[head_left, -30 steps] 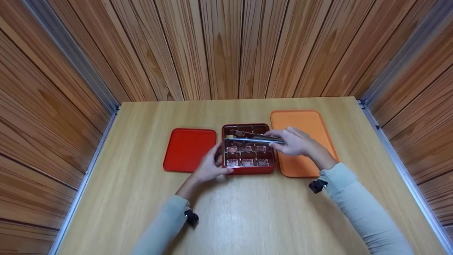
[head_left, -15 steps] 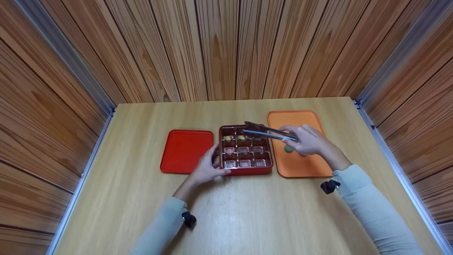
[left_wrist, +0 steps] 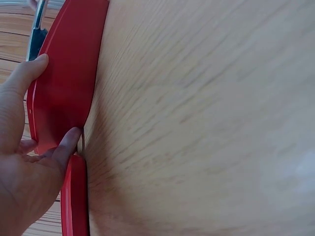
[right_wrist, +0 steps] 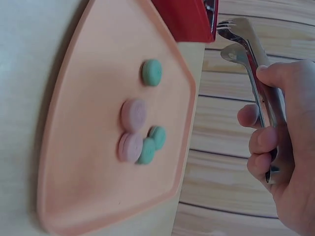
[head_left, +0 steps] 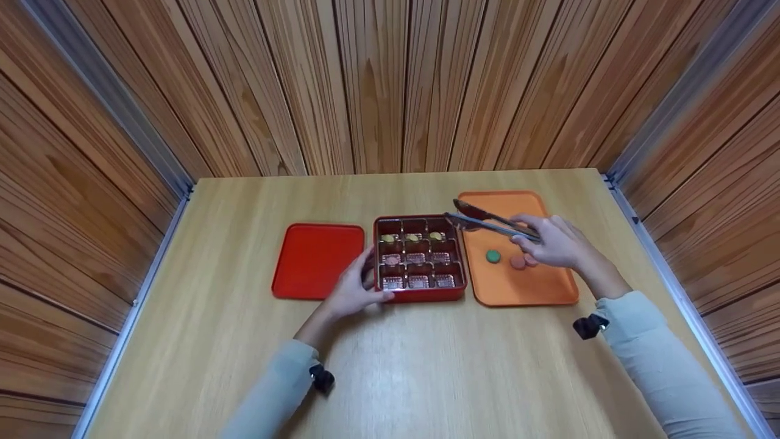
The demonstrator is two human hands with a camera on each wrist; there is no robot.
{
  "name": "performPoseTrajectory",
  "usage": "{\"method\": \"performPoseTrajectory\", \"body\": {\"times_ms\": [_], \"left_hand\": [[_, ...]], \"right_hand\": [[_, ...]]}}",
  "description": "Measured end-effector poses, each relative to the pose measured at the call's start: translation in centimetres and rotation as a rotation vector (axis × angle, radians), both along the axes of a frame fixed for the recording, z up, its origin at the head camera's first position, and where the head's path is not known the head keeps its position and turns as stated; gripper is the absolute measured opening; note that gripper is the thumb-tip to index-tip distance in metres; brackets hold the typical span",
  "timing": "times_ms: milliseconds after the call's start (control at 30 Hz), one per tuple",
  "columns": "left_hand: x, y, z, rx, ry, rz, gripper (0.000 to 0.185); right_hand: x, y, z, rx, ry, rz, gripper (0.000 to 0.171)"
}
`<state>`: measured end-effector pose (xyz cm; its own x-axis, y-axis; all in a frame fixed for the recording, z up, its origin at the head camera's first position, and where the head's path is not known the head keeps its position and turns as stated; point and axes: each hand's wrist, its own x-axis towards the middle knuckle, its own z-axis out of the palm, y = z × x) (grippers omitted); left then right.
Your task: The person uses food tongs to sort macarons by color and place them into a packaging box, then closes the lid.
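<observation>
I see the wooden table (head_left: pixel 426 378) bearing an orange tray (head_left: pixel 536 286), a red lid (head_left: pixel 317 259) and the red compartment box (head_left: pixel 420 297); left hand (head_left: pixel 352 291) grips the box's near-left corner; right hand (head_left: pixel 557 241) clasps metal tongs (head_left: pixel 487 222), tips empty over the tray's far-left corner; macarons (right_wrist: pixel 142 129) lie on the tray, likely light and crumbly, best nipped gently at the rims; a second ago the tongs were over the box.
</observation>
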<state>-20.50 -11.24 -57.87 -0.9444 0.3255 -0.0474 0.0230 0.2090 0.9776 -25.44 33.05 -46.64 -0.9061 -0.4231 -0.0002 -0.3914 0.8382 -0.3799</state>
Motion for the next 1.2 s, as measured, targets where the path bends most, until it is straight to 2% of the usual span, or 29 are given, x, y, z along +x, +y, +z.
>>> {"method": "performPoseTrajectory", "body": {"times_ms": [633,1000,1200], "left_hand": [[-0.1,-0.1,-0.1,-0.045,-0.014,0.003,0.119],[-0.2,-0.1,0.1,-0.051,-0.013,-0.001,0.118],[-0.1,-0.2,0.1,-0.05,-0.011,-0.004,0.117]], "right_hand": [[1.4,5.0,-1.0,0.033,-0.028,-0.118,0.051],[2.3,7.3,-0.9,0.047,0.001,-0.099,0.045],[2.7,8.2,-0.3,0.025,-0.001,-0.044,0.04]]}}
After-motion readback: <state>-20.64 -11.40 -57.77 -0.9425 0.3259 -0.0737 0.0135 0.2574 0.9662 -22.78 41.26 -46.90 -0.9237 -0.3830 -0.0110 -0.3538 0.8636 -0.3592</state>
